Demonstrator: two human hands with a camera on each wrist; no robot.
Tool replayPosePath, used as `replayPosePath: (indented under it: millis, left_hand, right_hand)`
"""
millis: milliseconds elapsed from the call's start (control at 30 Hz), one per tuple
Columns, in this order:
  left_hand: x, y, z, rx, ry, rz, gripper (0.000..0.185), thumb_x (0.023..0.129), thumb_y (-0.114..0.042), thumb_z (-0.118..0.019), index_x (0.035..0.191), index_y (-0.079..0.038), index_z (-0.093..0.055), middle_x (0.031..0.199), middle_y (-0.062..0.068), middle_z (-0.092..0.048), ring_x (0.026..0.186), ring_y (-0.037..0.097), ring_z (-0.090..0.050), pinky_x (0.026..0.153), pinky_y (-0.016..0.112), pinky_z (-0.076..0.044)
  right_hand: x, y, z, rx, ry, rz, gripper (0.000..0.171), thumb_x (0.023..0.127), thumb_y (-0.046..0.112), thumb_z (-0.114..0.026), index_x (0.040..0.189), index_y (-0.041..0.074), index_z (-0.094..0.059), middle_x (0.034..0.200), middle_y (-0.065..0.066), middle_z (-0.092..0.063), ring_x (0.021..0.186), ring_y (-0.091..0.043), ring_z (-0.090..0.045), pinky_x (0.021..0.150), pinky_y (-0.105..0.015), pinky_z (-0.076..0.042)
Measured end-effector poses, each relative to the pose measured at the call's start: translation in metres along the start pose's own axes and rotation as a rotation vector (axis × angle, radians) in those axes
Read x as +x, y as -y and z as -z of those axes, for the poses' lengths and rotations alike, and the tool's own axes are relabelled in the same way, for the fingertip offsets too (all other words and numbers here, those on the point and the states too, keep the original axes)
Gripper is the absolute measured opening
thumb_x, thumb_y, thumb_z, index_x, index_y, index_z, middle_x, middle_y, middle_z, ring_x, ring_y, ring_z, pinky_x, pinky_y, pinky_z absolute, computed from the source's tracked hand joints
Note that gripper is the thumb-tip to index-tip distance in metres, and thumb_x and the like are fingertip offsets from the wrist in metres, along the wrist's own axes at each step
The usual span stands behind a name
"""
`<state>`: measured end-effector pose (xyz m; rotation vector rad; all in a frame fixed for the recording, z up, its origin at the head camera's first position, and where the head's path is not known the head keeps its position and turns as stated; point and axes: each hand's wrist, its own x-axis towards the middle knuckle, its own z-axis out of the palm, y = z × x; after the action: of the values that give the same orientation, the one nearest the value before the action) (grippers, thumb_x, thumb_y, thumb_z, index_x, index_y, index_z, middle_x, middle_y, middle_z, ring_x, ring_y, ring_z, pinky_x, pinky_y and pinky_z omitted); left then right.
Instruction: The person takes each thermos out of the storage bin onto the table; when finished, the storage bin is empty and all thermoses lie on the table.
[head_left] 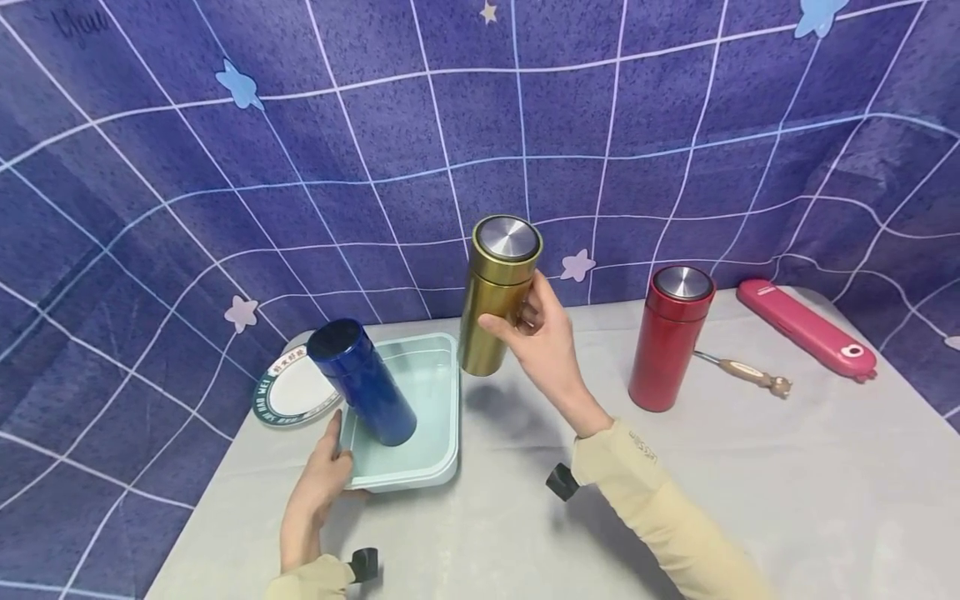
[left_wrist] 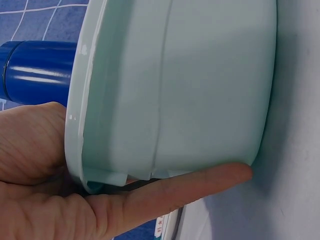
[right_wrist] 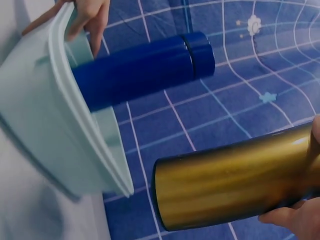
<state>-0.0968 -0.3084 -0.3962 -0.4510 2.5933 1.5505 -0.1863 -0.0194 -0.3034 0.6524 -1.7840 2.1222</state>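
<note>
Head view, right hand (head_left: 542, 337): fingers and thumb wrapped round the gold flask (head_left: 497, 293), held upright clear of the table (head_left: 750, 500), just right of the tub (head_left: 442, 467).
Left hand (head_left: 324, 477): thumb over the tub's near-left rim, a finger flat under its base in the left wrist view.
Blue flask (head_left: 362, 382): standing tilted inside the tub.
Risk, tub: likely to slide if that hold eases.
Risk, blue flask: could tip over if the gold flask knocks it.
Risk, red flask (head_left: 670, 337): well apart, probably safe.
</note>
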Motion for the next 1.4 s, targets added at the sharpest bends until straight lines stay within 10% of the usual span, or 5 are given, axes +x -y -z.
replayPosePath:
  millis: [833, 1400]
  left_hand:
    - [0.002, -0.002, 0.003, 0.035, -0.006, 0.022, 0.072, 0.086, 0.007, -0.027, 0.148, 0.0, 0.01, 0.152, 0.026, 0.009, 0.138, 0.043, 0.006, 0.111, 0.056, -0.002]
    - [0.002, 0.001, 0.0, 0.014, -0.005, 0.034, 0.071, 0.087, 0.008, -0.026, 0.148, -0.001, 0.01, 0.153, 0.025, 0.01, 0.139, 0.042, 0.007, 0.11, 0.057, -0.003]
  right_hand:
    - [-0.001, -0.073, 0.072, -0.321, -0.195, -0.093, 0.074, 0.077, 0.011, -0.077, 0.142, 0.011, -0.041, 0.124, -0.017, -0.059, 0.105, -0.03, -0.06, 0.09, -0.042, -0.049]
    - [-0.007, -0.096, 0.079, -0.399, -0.19, -0.119, 0.073, 0.077, 0.017, -0.078, 0.141, 0.017, -0.042, 0.126, -0.011, -0.059, 0.105, -0.026, -0.061, 0.089, -0.039, -0.049]
